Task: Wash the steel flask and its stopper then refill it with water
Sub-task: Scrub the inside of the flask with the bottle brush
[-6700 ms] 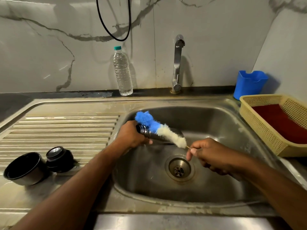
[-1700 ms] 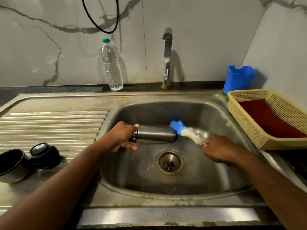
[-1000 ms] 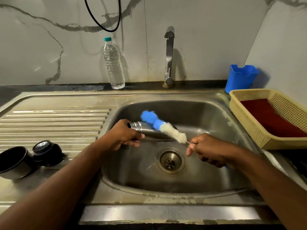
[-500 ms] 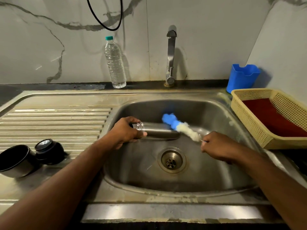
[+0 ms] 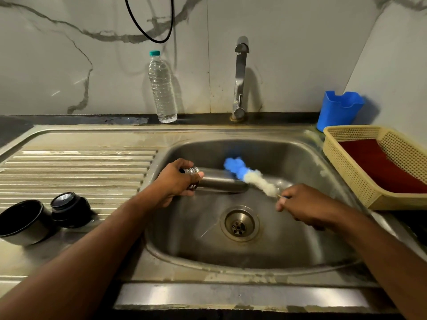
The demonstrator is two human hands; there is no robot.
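Observation:
The steel flask [image 5: 220,182] lies on its side over the sink basin [image 5: 300,158], threaded neck pointing left. My left hand [image 5: 176,181] grips it at the neck. My right hand [image 5: 302,205] pinches the thin handle of a bottle brush [image 5: 248,175] with a blue tip and a white lower part; the brush lies against the flask's far right end. The black stopper [image 5: 69,209] and the flask's cup lid [image 5: 22,221] sit on the drainboard at the left.
A tap [image 5: 240,77] stands behind the basin, with no water running. A clear plastic water bottle [image 5: 161,86] stands by the wall. A blue holder [image 5: 338,109] and a yellow basket [image 5: 360,172] with a red cloth are at the right. The drain [image 5: 239,225] is open.
The brush has been stroking back and forth along the flask's outside; a second ago it was near the neck, now it is at the flask's right end. The left hand's grip is unchanged.

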